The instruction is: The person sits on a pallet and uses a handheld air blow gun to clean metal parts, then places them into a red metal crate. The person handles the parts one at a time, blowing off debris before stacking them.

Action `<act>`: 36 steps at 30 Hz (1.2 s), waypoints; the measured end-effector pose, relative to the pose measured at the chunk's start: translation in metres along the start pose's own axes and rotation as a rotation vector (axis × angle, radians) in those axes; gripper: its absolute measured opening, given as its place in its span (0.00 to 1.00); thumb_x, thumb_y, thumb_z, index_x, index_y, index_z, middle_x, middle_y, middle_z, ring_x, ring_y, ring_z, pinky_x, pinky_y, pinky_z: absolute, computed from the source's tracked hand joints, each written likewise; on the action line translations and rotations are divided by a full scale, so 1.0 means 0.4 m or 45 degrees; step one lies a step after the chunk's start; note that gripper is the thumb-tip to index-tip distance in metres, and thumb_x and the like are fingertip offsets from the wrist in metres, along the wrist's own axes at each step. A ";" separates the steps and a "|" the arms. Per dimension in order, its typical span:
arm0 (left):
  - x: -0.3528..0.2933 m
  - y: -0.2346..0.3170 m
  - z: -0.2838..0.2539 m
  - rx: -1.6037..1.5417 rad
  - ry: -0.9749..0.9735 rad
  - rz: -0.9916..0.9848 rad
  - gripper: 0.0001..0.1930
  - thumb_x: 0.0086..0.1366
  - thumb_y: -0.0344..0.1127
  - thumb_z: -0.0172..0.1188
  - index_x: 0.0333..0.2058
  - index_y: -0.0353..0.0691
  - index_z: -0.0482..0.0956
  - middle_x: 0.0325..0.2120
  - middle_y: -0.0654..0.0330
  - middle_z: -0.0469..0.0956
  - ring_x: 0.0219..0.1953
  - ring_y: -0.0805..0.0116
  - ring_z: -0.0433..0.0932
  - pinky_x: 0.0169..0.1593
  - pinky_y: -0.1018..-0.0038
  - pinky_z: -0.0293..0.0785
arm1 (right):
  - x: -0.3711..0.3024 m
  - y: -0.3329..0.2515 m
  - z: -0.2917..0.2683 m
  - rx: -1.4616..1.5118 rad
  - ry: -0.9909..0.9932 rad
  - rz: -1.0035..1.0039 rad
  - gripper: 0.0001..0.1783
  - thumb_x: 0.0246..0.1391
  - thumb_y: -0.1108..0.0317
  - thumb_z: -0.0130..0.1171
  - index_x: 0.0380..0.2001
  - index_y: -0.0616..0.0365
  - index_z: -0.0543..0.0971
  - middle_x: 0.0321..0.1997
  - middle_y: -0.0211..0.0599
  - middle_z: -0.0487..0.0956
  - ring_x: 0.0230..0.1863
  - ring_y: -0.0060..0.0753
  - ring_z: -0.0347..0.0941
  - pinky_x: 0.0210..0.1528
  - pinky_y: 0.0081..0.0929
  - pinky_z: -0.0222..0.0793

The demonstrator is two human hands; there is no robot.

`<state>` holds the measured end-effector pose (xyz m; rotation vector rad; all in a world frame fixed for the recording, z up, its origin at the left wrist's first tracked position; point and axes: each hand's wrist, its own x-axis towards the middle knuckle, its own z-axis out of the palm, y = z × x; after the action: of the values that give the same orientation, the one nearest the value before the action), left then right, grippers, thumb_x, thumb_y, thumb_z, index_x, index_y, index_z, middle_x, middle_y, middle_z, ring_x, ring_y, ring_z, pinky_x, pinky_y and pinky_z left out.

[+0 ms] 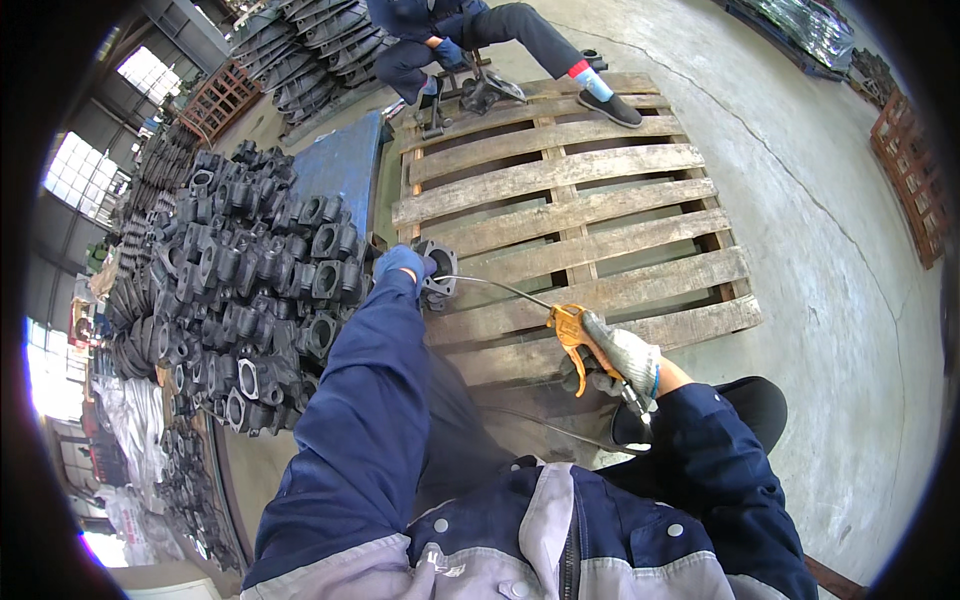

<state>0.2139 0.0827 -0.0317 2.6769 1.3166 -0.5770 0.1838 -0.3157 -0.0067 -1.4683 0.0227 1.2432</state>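
Note:
My left hand, in a blue glove, grips a dark metal casting with a flanged round opening at the pallet's near left corner. Its fingertips are partly hidden behind the part. In a whitish knit glove, my right hand is wrapped round an orange air blow gun. The gun's long, thin, bent metal tube reaches left, with its tip at the casting's opening. Whether the tip touches the metal I cannot tell. An air hose runs below the gun's handle.
A slatted wooden pallet lies ahead. On the left, similar dark castings are heaped beside a blue board. Across the pallet a seated co-worker in blue gloves handles a metal part; their shoe rests on the slats.

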 end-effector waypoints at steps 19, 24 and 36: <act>-0.031 0.001 -0.022 -0.047 0.032 -0.039 0.30 0.46 0.51 0.67 0.47 0.39 0.80 0.50 0.50 0.77 0.53 0.55 0.76 0.52 0.65 0.74 | 0.007 -0.035 0.044 -0.371 -0.001 0.038 0.49 0.49 0.19 0.32 0.25 0.59 0.78 0.14 0.36 0.72 0.14 0.27 0.68 0.15 0.24 0.62; -0.032 0.010 -0.027 -0.018 0.009 -0.039 0.30 0.47 0.50 0.67 0.47 0.40 0.80 0.51 0.50 0.76 0.53 0.55 0.76 0.53 0.65 0.74 | 0.007 -0.041 0.049 -0.373 0.013 0.031 0.48 0.51 0.20 0.31 0.30 0.58 0.79 0.15 0.36 0.72 0.14 0.28 0.68 0.14 0.24 0.62; -0.011 0.001 -0.009 -0.051 0.035 -0.019 0.29 0.47 0.51 0.68 0.45 0.40 0.81 0.49 0.50 0.78 0.52 0.54 0.77 0.52 0.65 0.74 | 0.011 -0.039 0.052 -0.327 0.010 0.038 0.45 0.53 0.23 0.35 0.25 0.58 0.77 0.12 0.33 0.69 0.11 0.25 0.64 0.14 0.23 0.59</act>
<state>0.2127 0.0800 -0.0267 2.6548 1.3417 -0.5118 0.1818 -0.2926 0.0057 -1.6993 -0.1142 1.3004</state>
